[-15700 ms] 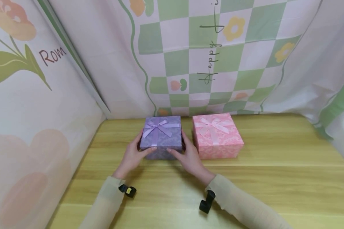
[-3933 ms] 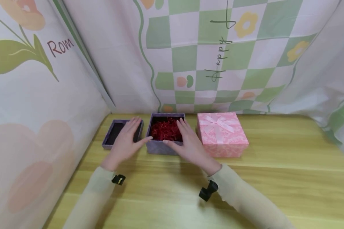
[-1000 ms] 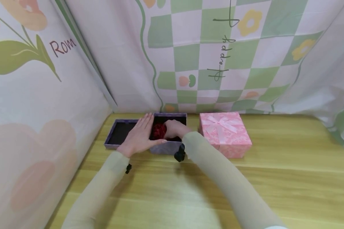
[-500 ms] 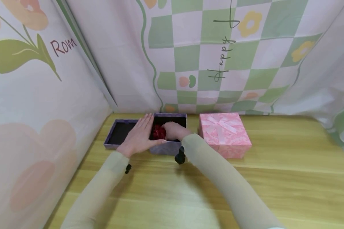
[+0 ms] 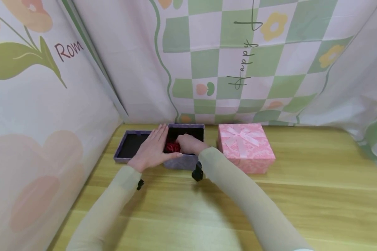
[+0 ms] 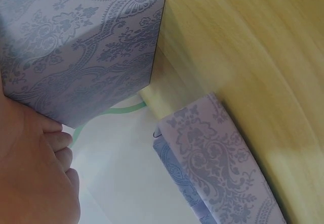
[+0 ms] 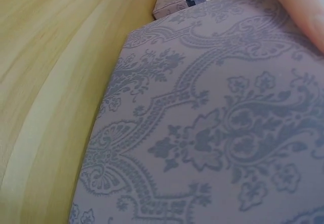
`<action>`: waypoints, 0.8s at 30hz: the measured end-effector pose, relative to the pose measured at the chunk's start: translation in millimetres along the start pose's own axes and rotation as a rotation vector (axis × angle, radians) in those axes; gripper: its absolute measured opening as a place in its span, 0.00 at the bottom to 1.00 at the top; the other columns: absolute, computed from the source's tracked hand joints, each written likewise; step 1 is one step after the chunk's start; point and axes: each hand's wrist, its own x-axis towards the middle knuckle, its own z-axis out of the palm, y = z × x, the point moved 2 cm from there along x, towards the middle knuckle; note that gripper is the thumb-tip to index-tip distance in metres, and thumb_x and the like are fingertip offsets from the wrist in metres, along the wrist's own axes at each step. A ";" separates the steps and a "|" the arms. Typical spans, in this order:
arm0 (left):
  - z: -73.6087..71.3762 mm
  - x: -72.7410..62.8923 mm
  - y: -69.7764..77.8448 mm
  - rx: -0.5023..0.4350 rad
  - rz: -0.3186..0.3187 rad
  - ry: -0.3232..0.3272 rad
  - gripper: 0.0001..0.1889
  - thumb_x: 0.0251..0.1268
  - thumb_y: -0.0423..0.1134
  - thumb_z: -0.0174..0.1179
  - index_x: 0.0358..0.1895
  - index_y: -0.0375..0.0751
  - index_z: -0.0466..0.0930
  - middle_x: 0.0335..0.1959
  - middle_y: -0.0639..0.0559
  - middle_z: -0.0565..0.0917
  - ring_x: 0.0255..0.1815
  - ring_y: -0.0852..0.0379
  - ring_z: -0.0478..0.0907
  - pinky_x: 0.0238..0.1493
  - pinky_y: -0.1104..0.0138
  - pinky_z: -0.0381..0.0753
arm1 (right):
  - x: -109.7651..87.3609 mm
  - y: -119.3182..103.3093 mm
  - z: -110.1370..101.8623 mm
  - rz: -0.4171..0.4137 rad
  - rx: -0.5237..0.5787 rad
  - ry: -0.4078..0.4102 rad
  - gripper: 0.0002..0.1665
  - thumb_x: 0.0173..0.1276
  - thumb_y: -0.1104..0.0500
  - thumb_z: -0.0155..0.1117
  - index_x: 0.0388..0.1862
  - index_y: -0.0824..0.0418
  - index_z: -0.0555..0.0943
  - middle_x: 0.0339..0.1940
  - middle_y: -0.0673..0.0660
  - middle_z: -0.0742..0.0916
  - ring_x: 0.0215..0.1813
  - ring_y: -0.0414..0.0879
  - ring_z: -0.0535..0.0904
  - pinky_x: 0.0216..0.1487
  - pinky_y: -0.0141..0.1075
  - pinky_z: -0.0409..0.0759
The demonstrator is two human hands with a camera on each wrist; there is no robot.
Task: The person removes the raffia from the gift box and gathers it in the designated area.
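Note:
An open purple patterned box (image 5: 183,162) stands on the wooden table (image 5: 270,209); its wall also fills the left wrist view (image 6: 76,47) and the right wrist view (image 7: 212,133). Red shredded paper (image 5: 170,147) lies inside it. My right hand (image 5: 188,143) reaches into the box with its fingers bent down into the paper and the fingertips hidden. My left hand (image 5: 154,146) lies flat with straight fingers along the box's left wall, thumb on the front (image 6: 30,173). The purple lid (image 5: 119,158) lies upside down just left of the box (image 6: 212,158).
A closed pink box (image 5: 245,146) with a ribbon bow stands right of the purple box, a small gap between them. Printed cloth (image 5: 223,62) hangs along the back and left sides of the table. Bare wood stretches in front and to the right.
Over the last second my right hand has shifted a little left and lower in the box, covering more of the red paper. The left hand has stayed in place.

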 end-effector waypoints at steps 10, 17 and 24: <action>2.0 1.4 -1.4 0.007 -0.001 -0.005 0.65 0.57 0.86 0.38 0.82 0.36 0.37 0.83 0.42 0.39 0.82 0.52 0.32 0.79 0.60 0.33 | -4.2 0.8 -11.3 -0.048 -0.023 0.044 0.06 0.62 0.64 0.72 0.26 0.55 0.85 0.22 0.48 0.83 0.28 0.44 0.76 0.35 0.36 0.77; 0.5 0.5 -1.3 0.002 -0.013 -0.023 0.65 0.57 0.86 0.39 0.83 0.36 0.36 0.83 0.44 0.38 0.82 0.53 0.32 0.79 0.61 0.32 | -10.2 0.8 -28.1 -0.083 -0.007 0.061 0.07 0.61 0.67 0.69 0.29 0.56 0.85 0.22 0.50 0.81 0.27 0.45 0.73 0.33 0.36 0.72; 1.5 1.8 -1.3 0.005 -0.017 -0.016 0.66 0.56 0.87 0.38 0.83 0.36 0.37 0.83 0.43 0.39 0.82 0.52 0.32 0.79 0.61 0.33 | -20.1 5.1 -45.1 -0.099 0.033 0.121 0.12 0.56 0.70 0.68 0.39 0.61 0.89 0.25 0.52 0.84 0.26 0.46 0.72 0.32 0.36 0.71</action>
